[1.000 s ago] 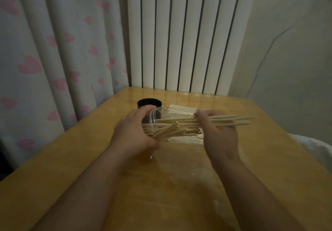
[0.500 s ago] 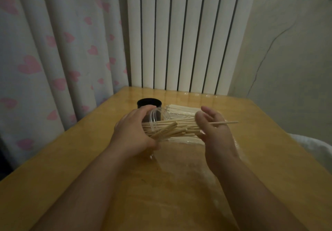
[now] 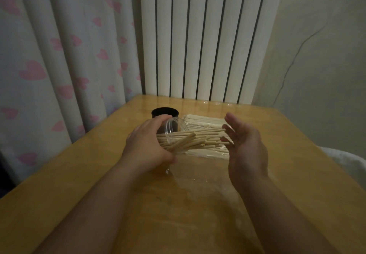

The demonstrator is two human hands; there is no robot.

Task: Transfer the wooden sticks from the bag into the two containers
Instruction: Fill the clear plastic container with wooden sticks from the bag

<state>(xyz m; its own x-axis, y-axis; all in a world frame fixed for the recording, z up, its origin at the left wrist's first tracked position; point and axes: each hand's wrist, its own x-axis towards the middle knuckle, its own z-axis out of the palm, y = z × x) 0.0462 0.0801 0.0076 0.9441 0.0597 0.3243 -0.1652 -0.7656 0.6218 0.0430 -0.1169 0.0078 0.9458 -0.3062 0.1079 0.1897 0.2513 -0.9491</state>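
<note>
My left hand grips a clear plastic container tipped on its side, mouth to the right. A bundle of wooden sticks pokes out of its mouth toward the right. My right hand is spread flat, its palm against the free ends of the sticks. Behind them a clear bag of sticks lies flat on the table. A black round container stands upright at the back left, partly hidden by my left hand.
The wooden table ends at a white radiator at the back. A heart-patterned curtain hangs on the left. A white cloth lies beyond the table's right edge. A glossy film covers the near tabletop.
My right hand let go of the sticks and opened. The long ends that stuck out to the right have slid leftward into the clear container. My left hand stayed put.
</note>
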